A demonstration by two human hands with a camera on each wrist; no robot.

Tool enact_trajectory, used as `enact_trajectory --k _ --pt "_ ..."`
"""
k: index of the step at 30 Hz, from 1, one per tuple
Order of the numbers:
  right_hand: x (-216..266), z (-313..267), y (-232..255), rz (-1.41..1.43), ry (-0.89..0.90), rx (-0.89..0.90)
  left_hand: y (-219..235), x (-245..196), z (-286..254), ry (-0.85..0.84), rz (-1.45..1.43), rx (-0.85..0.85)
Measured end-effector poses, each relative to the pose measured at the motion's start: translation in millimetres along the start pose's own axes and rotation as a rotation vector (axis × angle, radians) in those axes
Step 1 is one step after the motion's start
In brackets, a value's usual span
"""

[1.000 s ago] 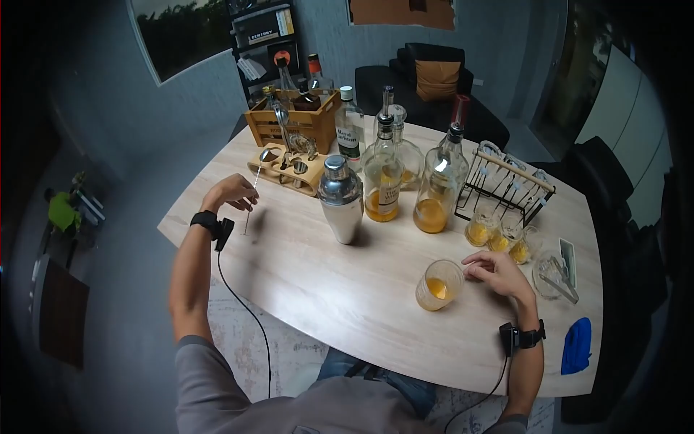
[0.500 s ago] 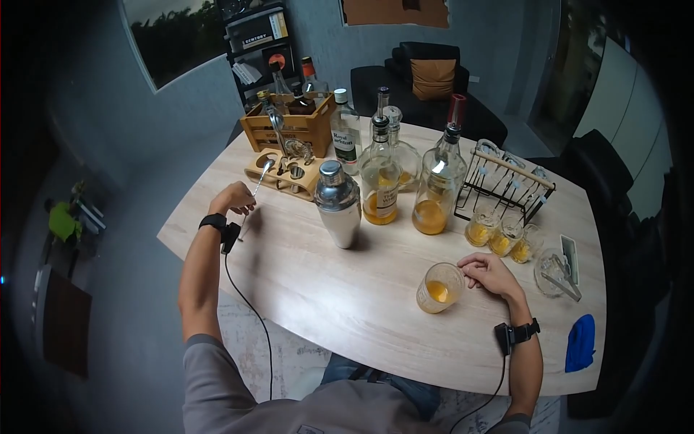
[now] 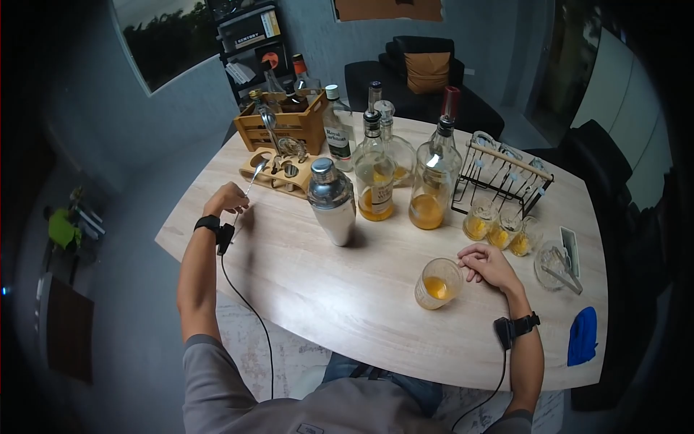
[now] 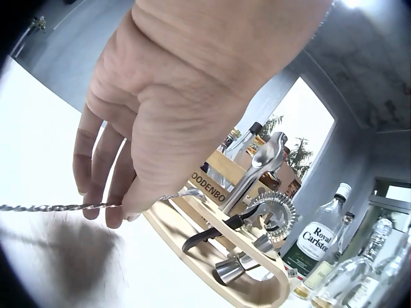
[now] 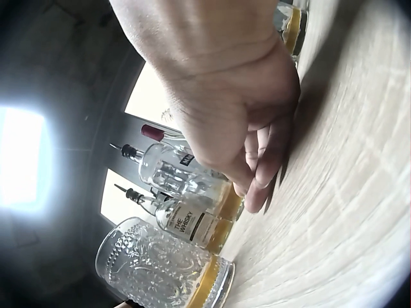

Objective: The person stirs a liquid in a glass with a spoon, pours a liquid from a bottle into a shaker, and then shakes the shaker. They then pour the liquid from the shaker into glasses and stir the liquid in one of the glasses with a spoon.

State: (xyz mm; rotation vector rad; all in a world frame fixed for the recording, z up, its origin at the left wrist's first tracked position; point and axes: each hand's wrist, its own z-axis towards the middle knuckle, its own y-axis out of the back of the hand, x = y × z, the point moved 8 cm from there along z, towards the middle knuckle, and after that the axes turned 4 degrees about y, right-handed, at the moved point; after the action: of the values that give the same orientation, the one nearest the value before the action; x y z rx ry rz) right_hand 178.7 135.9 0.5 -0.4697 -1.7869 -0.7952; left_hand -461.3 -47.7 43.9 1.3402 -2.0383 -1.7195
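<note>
At the table's left side my left hand point(image 3: 228, 198) pinches the twisted shaft of a bar spoon point(image 4: 51, 208) between thumb and fingertips. The spoon slants, its bowl end up by the wooden bar-tool stand point(image 3: 278, 181). My right hand point(image 3: 491, 267) rests on the tabletop with fingers loosely bent, holding nothing. Just left of its fingertips stands a patterned glass point(image 3: 438, 289) with some amber drink in it; the right wrist view shows its embossed wall. A metal-topped cocktail shaker point(image 3: 332, 202) stands upright between the hands.
Behind the shaker are a whisky bottle point(image 3: 376, 195), a taller pourer bottle point(image 3: 428, 206) and a green-labelled bottle point(image 3: 338, 137). A wooden crate point(image 3: 282, 130) holds more bottles. Toward the right are a glass rack point(image 3: 499, 181), small filled glasses point(image 3: 477, 226), an ashtray point(image 3: 553, 267) and a blue cloth point(image 3: 583, 336).
The bar spoon leans more in my left hand, its lower end shifted left toward me. My right hand stays beside the glass. The whole head view has shifted slightly.
</note>
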Motion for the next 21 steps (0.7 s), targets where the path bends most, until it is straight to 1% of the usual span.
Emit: enact_trajectory --k 6,12,14,15,17,18,19,20,21 --pt "0 0 1 0.019 0.01 -0.009 -2 0 -5 -0.008 -0.045 0.017" --pt "-1 1 2 0.016 0.024 -0.012 -1 1 -9 -0.007 -0.012 -0.002" --pt "3 0 1 0.011 0.011 -0.019 1 4 -8 -0.029 -0.032 -0.054" --pt "4 -2 1 0.006 -0.002 -0.026 0 7 -7 -0.036 -0.027 -0.047" --pt "0 0 2 0.011 -0.005 -0.022 8 10 -1 -0.046 0.085 -0.137" --pt "-2 1 2 0.013 0.0 -0.01 13 15 11 -0.048 0.203 -0.154" --pt "-4 1 5 0.025 -0.014 -0.036 19 20 27 -0.187 0.307 -0.233" --pt "-4 1 3 0.035 -0.009 -0.023 25 16 24 -0.246 0.237 -0.252" --pt "-4 1 3 0.045 -0.002 -0.011 32 2 8 -0.234 0.228 -0.241"
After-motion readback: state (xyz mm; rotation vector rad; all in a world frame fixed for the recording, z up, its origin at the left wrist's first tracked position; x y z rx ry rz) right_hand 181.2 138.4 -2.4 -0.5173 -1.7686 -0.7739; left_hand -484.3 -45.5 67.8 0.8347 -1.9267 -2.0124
